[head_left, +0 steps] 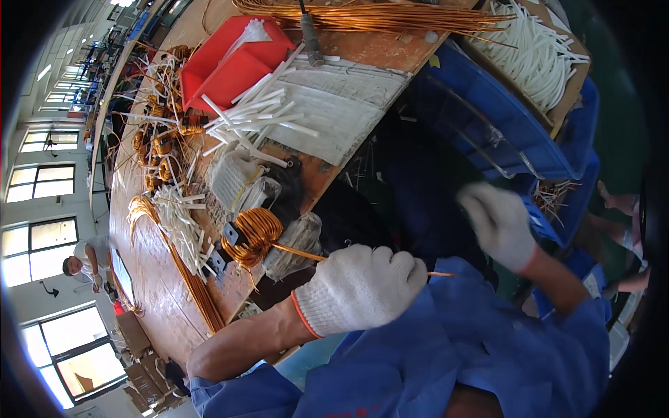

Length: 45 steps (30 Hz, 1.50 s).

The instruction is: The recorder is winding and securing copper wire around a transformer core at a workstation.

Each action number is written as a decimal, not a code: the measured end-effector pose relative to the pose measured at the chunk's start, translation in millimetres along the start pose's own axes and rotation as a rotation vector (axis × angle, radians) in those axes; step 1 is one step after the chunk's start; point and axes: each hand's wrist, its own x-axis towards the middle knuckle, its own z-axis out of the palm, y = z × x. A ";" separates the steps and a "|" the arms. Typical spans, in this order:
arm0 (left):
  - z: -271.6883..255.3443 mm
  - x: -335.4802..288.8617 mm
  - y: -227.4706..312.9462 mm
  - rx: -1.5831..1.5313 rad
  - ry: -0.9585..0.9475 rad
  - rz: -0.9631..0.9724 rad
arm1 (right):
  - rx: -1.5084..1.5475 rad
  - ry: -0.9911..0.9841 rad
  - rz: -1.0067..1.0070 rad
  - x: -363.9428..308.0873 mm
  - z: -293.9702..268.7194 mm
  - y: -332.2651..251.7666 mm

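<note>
My left hand [364, 287], in a white knitted glove, is closed round a thick copper wire [298, 252]. One end of the wire runs left to a copper-wound coil [256, 231] with a dark block at its side; the other tip sticks out past my fist. The coil sits at the table's edge, beside a plastic-wrapped bundle [298, 240]. My right hand [498, 226], gloved too, is raised off to the right, apart from the wire. Motion smears its fingers, so whether it holds anything cannot be made out.
On the wooden table [157, 261] lie white sleeves [268, 115], a red bin [237, 59], several wound coils [164, 143] and long copper wires [362, 15]. A blue crate [481, 118] and a box of white tubing [533, 59] stand at right. Another person [89, 261] is far left.
</note>
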 end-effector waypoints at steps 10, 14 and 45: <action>-7.2 4.3 2.9 -0.068 -0.021 -0.050 | -0.333 -0.102 -0.513 205.5 169.6 -26.3; -6.1 -0.3 4.7 -0.133 -0.021 -0.122 | 0.140 -0.435 -0.252 156.9 114.1 -26.7; -30.6 48.3 22.7 -0.665 -0.057 -0.501 | -0.010 -0.022 -0.177 -29.8 -37.3 -42.5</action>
